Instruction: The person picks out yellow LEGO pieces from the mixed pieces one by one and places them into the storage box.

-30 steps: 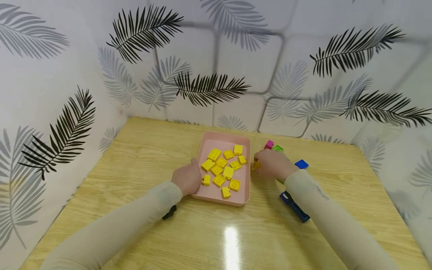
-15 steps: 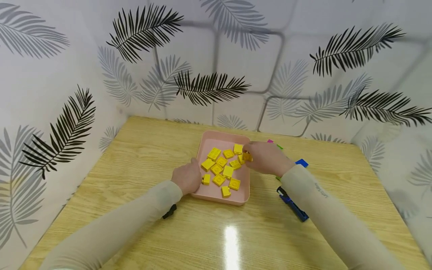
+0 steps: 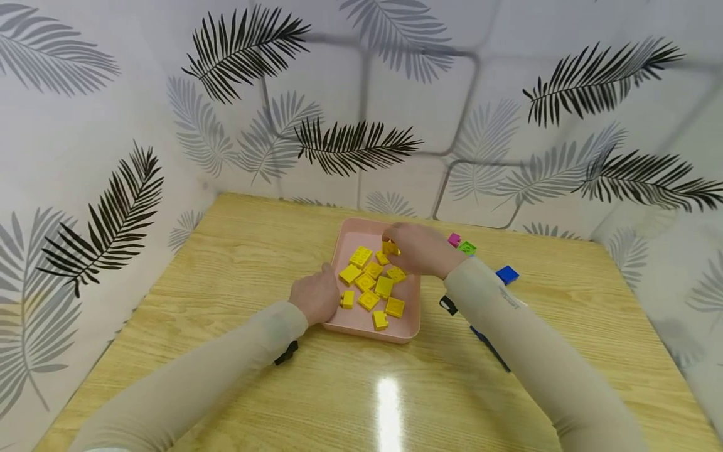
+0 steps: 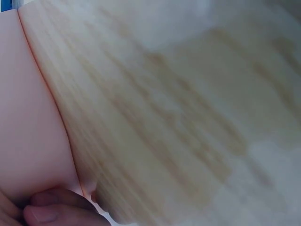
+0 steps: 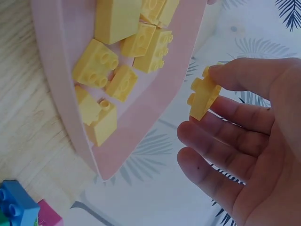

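Note:
A pink tray point(image 3: 361, 331) holds several loose yellow bricks point(image 3: 383, 287), some stud side up, some on their sides or upside down. My left hand point(image 3: 315, 296) grips the tray's left side; in the left wrist view its curled fingers point(image 4: 56, 214) lie at the tray wall point(image 4: 33, 108). Above the tray's far right part, my right hand point(image 3: 422, 249) pinches a yellow toy brick point(image 5: 203, 96) between thumb and fingertips, its studs facing the tray. The other fingers of that hand are loosely bent. Part of the tray's right rim is hidden under the right hand.
Right of the tray lie a magenta brick point(image 3: 454, 239), a green brick point(image 3: 467, 248) and a blue brick point(image 3: 507, 274). A long dark blue piece point(image 3: 490, 348) is partly covered by the right sleeve. A patterned wall point(image 3: 361, 150) stands behind the table.
My right hand has carried the yellow brick from the table right of the tray, up over the rim and leftward above the tray's far part. The left hand stays at the tray's side.

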Motion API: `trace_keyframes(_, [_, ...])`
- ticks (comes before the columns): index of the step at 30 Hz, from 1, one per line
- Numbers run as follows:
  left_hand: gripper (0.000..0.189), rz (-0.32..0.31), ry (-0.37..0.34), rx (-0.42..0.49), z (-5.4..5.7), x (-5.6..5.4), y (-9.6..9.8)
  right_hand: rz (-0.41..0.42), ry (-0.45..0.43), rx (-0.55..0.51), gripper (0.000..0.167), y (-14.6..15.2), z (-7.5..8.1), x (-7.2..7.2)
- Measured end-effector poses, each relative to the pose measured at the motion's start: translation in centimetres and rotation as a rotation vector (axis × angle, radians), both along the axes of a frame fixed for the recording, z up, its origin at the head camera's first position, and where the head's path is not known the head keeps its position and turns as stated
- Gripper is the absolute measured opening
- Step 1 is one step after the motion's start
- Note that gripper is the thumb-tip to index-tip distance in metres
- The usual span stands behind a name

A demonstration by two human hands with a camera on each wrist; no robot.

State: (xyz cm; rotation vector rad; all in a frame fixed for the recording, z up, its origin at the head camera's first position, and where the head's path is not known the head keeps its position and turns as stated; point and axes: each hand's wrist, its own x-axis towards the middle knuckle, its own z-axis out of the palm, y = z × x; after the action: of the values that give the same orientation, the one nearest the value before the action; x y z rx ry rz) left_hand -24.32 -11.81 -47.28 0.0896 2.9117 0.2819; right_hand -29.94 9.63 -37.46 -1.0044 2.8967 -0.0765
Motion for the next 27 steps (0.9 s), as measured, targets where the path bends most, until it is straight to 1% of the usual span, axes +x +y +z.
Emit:
trace_keyframes(3, [0.039, 0.006, -0.004, 0.004, 0.0, -0.1, 0.0, 0.003, 0.008, 0.005, 0.035, -0.7, 0.2, -0.5])
trace_keyframes(5, [0.037, 0.007, -0.006, 0.003, -0.1, -0.1, -0.1, -0.004, -0.006, 0.007, 0.036, -1.0, 0.2, -0.8])
trace_keyframes(8, [0.040, 0.002, -0.005, -0.004, 0.0, -0.1, -0.1, -0.021, -0.037, 0.010, 0.037, -1.4, 0.1, -1.5])
trace_keyframes(15, [0.038, -0.001, 0.002, -0.009, 0.0, -0.2, -0.2, -0.033, -0.085, -0.022, 0.034, -2.3, -0.9, -3.5])
trace_keyframes(19, [0.049, -0.006, 0.011, -0.024, -0.1, -0.2, -0.3, -0.026, -0.098, -0.022, 0.035, -2.7, -1.3, -4.2])
trace_keyframes(21, [0.052, -0.006, 0.010, -0.032, -0.2, -0.2, -0.3, -0.025, -0.102, -0.019, 0.036, -2.9, -1.5, -4.6])
trace_keyframes(27, [0.049, 0.008, -0.002, -0.034, -0.3, -0.4, -0.2, -0.056, -0.114, -0.013, 0.035, -3.3, -2.4, -5.6])
